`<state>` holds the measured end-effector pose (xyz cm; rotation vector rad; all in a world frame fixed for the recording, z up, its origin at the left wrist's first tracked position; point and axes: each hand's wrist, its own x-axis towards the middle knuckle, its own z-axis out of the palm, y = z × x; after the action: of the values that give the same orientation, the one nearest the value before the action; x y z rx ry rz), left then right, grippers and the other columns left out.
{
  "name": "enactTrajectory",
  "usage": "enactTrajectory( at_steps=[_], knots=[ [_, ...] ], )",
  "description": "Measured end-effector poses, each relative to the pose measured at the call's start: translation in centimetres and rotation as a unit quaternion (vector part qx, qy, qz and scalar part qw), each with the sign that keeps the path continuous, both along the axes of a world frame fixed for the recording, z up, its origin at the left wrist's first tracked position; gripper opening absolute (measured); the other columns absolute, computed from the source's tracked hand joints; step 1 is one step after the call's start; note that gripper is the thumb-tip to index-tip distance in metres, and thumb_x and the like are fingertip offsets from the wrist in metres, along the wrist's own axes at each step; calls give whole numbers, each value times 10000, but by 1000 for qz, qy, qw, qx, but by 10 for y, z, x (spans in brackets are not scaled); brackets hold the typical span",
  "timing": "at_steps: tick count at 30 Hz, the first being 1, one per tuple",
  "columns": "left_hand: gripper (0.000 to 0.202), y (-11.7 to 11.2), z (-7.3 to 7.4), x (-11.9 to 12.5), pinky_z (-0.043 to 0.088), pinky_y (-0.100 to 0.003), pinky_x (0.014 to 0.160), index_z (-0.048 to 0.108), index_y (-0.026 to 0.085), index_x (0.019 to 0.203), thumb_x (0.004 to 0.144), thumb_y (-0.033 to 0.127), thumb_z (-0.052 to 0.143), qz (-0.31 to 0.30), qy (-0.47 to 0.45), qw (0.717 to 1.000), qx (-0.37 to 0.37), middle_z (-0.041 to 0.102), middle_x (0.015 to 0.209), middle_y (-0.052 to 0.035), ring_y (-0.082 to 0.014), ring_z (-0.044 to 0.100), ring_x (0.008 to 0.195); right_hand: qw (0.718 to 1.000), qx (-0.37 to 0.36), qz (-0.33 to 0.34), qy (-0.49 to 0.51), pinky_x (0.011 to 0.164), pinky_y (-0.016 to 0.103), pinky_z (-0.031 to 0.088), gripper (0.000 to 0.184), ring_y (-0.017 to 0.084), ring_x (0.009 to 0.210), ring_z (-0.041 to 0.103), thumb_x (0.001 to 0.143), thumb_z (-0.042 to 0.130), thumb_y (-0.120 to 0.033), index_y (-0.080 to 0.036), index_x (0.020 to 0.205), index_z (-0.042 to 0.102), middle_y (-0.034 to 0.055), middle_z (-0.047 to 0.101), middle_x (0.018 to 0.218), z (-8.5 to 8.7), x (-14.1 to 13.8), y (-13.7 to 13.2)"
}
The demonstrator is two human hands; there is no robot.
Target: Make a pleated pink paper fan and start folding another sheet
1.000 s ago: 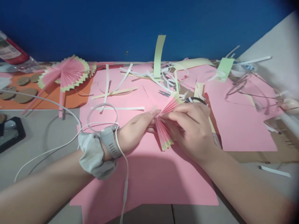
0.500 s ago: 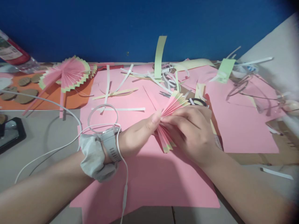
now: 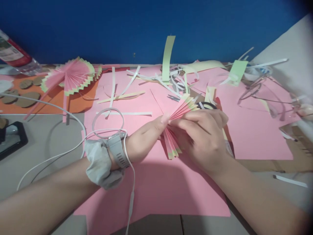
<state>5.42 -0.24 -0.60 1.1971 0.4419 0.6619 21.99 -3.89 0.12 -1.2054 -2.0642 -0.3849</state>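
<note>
Between my two hands is a pleated paper fan [image 3: 179,109], pink with yellow-green edges, pinched at its middle so both ends splay out. My left hand [image 3: 146,137] presses its thumb on the fan's centre; its other fingers are mostly hidden. My right hand [image 3: 205,140] grips the folds from the right with thumb and fingertips. Below them lies a large sheet of pink paper [image 3: 156,189]. A grey watch [image 3: 117,151] and a grey scrunchie [image 3: 101,164] are on my left wrist, with a white cable [image 3: 133,182] draped over it.
Finished-looking pink fans [image 3: 75,75] with stick handles lie on orange paper [image 3: 80,106] at the left, near a bottle [image 3: 17,54]. Paper strips [image 3: 133,113] are scattered behind my hands. Eyeglasses [image 3: 254,93] and more pink paper [image 3: 259,137] are at the right. Scissors [image 3: 206,105] show partly behind my right hand.
The lower end of the fan has narrowed slightly and shifted a little left. Both hands keep their hold in nearly the same place.
</note>
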Motion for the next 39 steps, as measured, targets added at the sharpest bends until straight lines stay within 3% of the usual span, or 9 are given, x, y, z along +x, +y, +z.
enactTrajectory(
  at_steps=[4, 9, 13, 22, 29, 31, 34, 36, 39],
  knots=[
    [649, 0, 1, 1, 497, -362, 832, 630, 174, 1114, 939, 627, 200, -30, 0, 999, -25, 700, 989, -97, -230, 657, 900, 999, -17, 14, 28, 742, 389, 407, 102, 205, 807, 565, 861, 612, -180, -219, 945, 654, 32, 626, 824, -3, 0, 1],
    [377, 0, 2, 1, 452, -302, 882, 608, 200, 967, 974, 482, 357, 31, 15, 999, -12, 641, 976, -37, -176, 585, 946, 998, -46, 17, 48, 741, 400, 406, 90, 199, 767, 562, 869, 598, -172, -210, 921, 661, 33, 620, 814, -1, -1, 4],
    [282, -1, 2, 0, 458, -276, 769, 562, 187, 856, 982, 385, 406, 91, 48, 994, -42, 556, 821, -2, -137, 536, 796, 994, -83, 19, 62, 773, 405, 411, 113, 209, 818, 572, 874, 610, -193, -221, 971, 661, 47, 625, 850, 4, -1, 4],
    [283, -1, 3, -1, 341, -310, 1071, 617, 187, 998, 1001, 337, 377, 110, 35, 993, -4, 628, 1150, -34, -169, 526, 1160, 998, -46, -21, 35, 799, 417, 386, 70, 235, 886, 598, 874, 618, -195, -190, 929, 661, 74, 646, 887, 5, 2, 2],
    [339, 4, 7, -4, 473, -352, 928, 591, 169, 1107, 1004, 355, 328, 121, 113, 985, 45, 642, 1110, -67, -182, 603, 1014, 995, -89, -40, 3, 804, 423, 355, 97, 247, 938, 572, 904, 556, -184, -203, 896, 651, 72, 653, 904, 5, 4, 2],
    [286, 9, 12, -8, 493, -351, 872, 580, 177, 1135, 983, 328, 391, 178, 179, 956, 150, 625, 1115, -71, -190, 593, 1011, 994, -106, -32, -8, 792, 411, 349, 115, 237, 922, 560, 914, 530, -173, -213, 878, 631, 56, 647, 883, 2, 4, 4],
    [179, 16, 21, -15, 445, -368, 930, 633, 199, 1047, 889, 261, 578, 249, 287, 831, 407, 594, 1065, -51, -203, 540, 1052, 990, -138, -15, -11, 771, 386, 331, 102, 214, 885, 541, 924, 533, -203, -222, 873, 619, 33, 631, 865, -2, 4, 6],
    [111, 19, 24, -19, 440, -370, 897, 673, 199, 940, 872, 253, 604, 195, 335, 765, 515, 585, 941, -39, -197, 536, 952, 987, -158, -2, -11, 762, 370, 317, 65, 203, 880, 531, 914, 564, -224, -216, 883, 620, 26, 622, 873, -4, 3, 8],
    [173, 20, 24, -19, 442, -359, 802, 692, 165, 899, 914, 250, 542, 99, 374, 717, 580, 594, 880, -52, -196, 515, 844, 982, -188, 10, -20, 770, 360, 298, 58, 194, 887, 521, 903, 575, -188, -200, 874, 624, 22, 608, 869, -6, 2, 9]
  ],
)
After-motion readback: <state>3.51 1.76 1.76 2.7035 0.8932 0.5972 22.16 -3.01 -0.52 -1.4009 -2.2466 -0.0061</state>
